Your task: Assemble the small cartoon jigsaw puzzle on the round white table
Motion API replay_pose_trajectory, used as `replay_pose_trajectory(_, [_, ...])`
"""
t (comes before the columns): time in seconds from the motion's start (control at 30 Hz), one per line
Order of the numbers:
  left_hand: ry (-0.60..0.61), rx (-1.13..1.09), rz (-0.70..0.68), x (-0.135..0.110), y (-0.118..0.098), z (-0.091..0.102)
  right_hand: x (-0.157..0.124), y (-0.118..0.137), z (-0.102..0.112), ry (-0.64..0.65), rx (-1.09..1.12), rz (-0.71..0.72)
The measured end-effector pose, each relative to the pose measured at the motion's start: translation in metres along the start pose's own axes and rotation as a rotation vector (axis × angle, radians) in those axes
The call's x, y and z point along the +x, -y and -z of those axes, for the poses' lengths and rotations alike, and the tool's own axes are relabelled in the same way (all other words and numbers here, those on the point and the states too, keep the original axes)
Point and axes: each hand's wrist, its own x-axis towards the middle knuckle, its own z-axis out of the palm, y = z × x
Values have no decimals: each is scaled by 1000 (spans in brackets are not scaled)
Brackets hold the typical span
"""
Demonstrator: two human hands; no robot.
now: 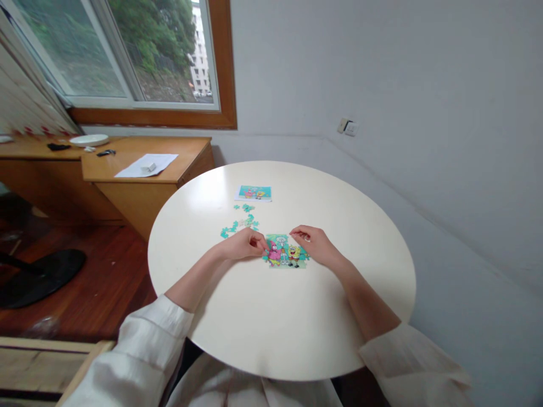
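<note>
A partly assembled jigsaw puzzle (pixel 283 257) lies flat on the round white table (pixel 263 322), showing a pink starfish, a grey-green figure and a yellow sponge character on teal. At its left edge is my left hand (pixel 245 244), thumb and fingers pinched together beside the pink starfish. My right hand (pixel 313 240) is by the upper right of the puzzle, its thumb and fingertips also closed in a pinch. Anything between the fingertips of either hand is too small to make out. Several loose jigsaw pieces (pixel 230 228) are scattered beyond my left hand.
Farther back on the table is a reference picture card (pixel 254 193) with the same characters. A wooden desk (pixel 190 148) stands at the back left, bearing white paper (pixel 163 162), a small white box (pixel 148 168) and a white plate (pixel 89 139). The wall (pixel 466 169) runs along the right.
</note>
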Motion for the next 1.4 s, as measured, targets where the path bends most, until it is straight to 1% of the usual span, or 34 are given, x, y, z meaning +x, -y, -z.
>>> replay_pose_trajectory(0.13, [-12,26,-17,0,0,0,0,0,0,0,2,0])
replay_pose_trajectory(0.3, [-19,55,-4,0,-1,0,0,1,0,-1,8,-3])
replay_pose_trajectory(0.53, [1,63,-7,0,-1,0,0,2,1,2,9,-4])
replay_pose_trajectory(0.83, [-26,155,1,0,-1,-1,0,1,0,16,15,-16])
replay_pose_trajectory(1.4, [-85,292,37,-1,-11,-3,0,-1,-1,44,-2,-17])
